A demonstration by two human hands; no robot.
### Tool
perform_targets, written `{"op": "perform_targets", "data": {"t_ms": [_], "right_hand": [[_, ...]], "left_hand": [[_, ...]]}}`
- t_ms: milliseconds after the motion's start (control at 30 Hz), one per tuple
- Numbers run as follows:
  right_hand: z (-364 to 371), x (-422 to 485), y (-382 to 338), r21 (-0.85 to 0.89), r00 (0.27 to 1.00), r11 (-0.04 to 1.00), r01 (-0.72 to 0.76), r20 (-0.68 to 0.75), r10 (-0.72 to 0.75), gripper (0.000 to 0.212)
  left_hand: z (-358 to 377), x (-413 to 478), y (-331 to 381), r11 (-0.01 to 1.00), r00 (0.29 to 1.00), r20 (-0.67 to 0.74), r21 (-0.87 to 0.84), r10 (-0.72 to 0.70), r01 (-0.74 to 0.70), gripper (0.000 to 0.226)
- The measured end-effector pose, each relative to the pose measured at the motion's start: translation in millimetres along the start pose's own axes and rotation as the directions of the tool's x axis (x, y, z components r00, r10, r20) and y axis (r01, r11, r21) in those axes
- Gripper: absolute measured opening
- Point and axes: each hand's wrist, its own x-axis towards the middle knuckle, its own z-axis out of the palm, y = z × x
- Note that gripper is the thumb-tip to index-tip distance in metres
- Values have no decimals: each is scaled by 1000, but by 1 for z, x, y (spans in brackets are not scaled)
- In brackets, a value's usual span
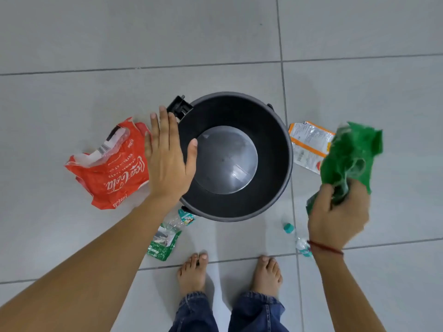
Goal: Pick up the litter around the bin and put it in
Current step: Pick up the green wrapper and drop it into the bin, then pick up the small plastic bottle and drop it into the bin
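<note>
A round dark grey bin stands open on the tiled floor, with nothing inside it. My right hand is shut on a crumpled green wrapper, held up just right of the bin. My left hand is open and flat, fingers spread, over the bin's left rim and beside a red Coca-Cola plastic wrap lying on the floor. An orange and white packet lies right of the bin, partly hidden by the green wrapper.
A clear plastic bottle and small green packet lie in front of the bin on the left. A clear bottle with a teal cap lies front right. My bare feet stand behind these. A black pedal bracket juts from the bin's far left.
</note>
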Motion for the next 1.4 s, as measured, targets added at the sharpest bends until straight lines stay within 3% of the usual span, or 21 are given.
{"op": "perform_targets", "data": {"t_ms": [100, 167, 333, 500, 567, 633, 733, 767, 800, 833, 900, 967, 1033, 1100, 1133, 1200, 1267, 1333, 1400], "right_hand": [[-10, -15, -37, 90, 913, 934, 346, 199, -357, 17], [8, -28, -51, 66, 798, 894, 442, 426, -426, 19], [71, -41, -68, -134, 563, 846, 515, 797, -217, 20], [136, -49, -79, -74, 430, 909, 410, 894, -122, 45], [159, -55, -68, -125, 332, 919, 374, 943, -7, 66], [173, -57, -59, -193, 218, 881, 433, 970, 105, 80], [169, -49, -67, -170, 128, 903, 395, 983, 129, 83], [159, -44, -73, -115, 150, 930, 350, 986, 66, 79], [143, -39, -76, -26, 235, 951, 309, 971, -50, 72], [123, -33, -76, 89, 376, 953, 290, 905, -199, 61], [78, -21, -67, 287, 706, 900, 329, 558, -436, 33], [40, -13, -38, 340, 890, 891, 302, 234, -391, 17], [25, -7, 13, 266, 958, 953, 147, 201, -204, 16], [30, -10, 77, 19, 922, 1000, -10, 386, 2, 26], [35, -14, 106, -163, 845, 986, -39, 522, 119, 37], [41, -30, 155, -494, 613, 865, 83, 710, 346, 72], [46, -46, 180, -651, 463, 712, 263, 733, 498, 98], [52, -54, 184, -694, 448, 662, 283, 706, 549, 91], [60, -53, 169, -683, 491, 700, 206, 691, 530, 65]], "left_hand": [[0, 4, 1, 998, 1000, 3, -70, -3, 3, 67], [-1, 5, 1, 991, 1000, -7, -136, 0, -1, 66], [0, 4, -1, 976, 1000, -24, -216, -3, -2, 66], [-2, 0, 4, 999, 999, -31, 50, 9, -7, 69], [-2, -1, 4, 990, 999, -18, 136, 33, -30, 69], [0, 0, 4, 979, 998, 6, 194, 57, -57, 71], [1, 2, 4, 967, 997, 33, 245, 69, -75, 72], [1, 2, 5, 963, 997, 39, 257, 70, -78, 72], [0, 1, 5, 961, 996, 44, 264, 74, -83, 72], [0, 1, 5, 959, 996, 48, 267, 80, -90, 72], [1, 1, 4, 957, 994, 57, 270, 91, -103, 71], [1, 1, 4, 957, 994, 55, 270, 94, -106, 72], [2, 1, 5, 954, 994, 49, 280, 100, -110, 72], [2, 1, 6, 951, 994, 42, 288, 104, -112, 71], [2, 1, 6, 952, 994, 39, 285, 106, -112, 71], [3, 2, 6, 953, 994, 33, 281, 109, -114, 70], [3, 2, 6, 953, 994, 26, 283, 107, -110, 70], [4, 2, 5, 951, 993, 31, 287, 110, -115, 70], [3, 1, 6, 952, 993, 34, 281, 114, -119, 70]]}}
